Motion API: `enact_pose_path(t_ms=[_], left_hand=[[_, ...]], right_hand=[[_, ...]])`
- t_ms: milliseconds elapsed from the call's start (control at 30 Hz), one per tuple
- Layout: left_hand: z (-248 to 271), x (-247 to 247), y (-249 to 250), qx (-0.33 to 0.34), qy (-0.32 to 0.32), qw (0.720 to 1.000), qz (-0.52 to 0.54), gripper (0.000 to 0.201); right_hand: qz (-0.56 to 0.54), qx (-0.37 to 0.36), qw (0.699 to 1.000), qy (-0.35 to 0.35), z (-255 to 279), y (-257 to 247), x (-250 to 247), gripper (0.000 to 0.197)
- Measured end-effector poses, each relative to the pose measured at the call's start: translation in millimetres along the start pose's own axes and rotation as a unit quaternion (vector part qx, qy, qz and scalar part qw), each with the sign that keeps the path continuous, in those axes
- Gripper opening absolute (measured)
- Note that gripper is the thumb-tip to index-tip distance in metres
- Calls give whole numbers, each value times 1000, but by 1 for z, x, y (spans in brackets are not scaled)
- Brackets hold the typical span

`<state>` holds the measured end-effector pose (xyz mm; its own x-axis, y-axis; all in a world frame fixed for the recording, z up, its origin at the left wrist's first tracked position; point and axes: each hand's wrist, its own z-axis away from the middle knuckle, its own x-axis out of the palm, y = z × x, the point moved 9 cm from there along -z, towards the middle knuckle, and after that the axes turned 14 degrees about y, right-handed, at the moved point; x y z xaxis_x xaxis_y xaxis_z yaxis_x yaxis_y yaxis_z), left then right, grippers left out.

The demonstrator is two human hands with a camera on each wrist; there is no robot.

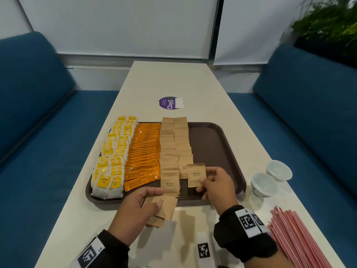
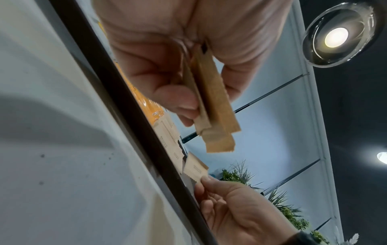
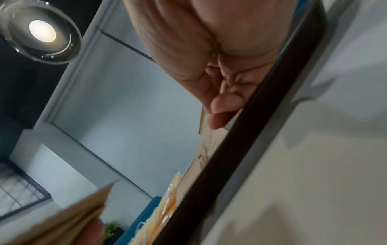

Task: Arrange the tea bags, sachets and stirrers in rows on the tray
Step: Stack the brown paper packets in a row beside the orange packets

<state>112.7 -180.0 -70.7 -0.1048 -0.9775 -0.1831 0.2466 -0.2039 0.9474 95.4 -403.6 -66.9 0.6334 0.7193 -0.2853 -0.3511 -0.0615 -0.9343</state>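
A brown tray holds rows of yellow tea bags, orange coffee sachets and brown sugar sachets. My left hand grips a small stack of brown sugar sachets just in front of the tray's near rim; the left wrist view shows the stack pinched between thumb and fingers. My right hand pinches a single brown sugar sachet over the near end of the second sugar row. Pink stirrers lie in a pile on the table at the right.
Two white cups stand right of the tray. A purple sticker lies on the white table beyond the tray. Blue benches flank the table. The tray's right third is bare. A white tagged block lies between my wrists.
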Motion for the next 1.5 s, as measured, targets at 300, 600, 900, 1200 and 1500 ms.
enact_pose_path(t_ms=[300,600,900,1200,1500], left_hand=[[-1,1,-8,-16,-9,1000,15,30],[0,3,-5,0,-25,999,46,40],[1,5,5,17,-23,996,88,56],[12,18,16,35,-25,994,102,53],[14,10,7,24,-12,997,78,41]], right_hand=[[134,-61,989,11,-22,3,23,21],[161,-48,986,11,-33,3,33,16],[102,-120,986,-56,3,-33,18,11],[49,-45,957,-284,58,-30,28,21],[-100,48,981,-161,35,-39,4,8]])
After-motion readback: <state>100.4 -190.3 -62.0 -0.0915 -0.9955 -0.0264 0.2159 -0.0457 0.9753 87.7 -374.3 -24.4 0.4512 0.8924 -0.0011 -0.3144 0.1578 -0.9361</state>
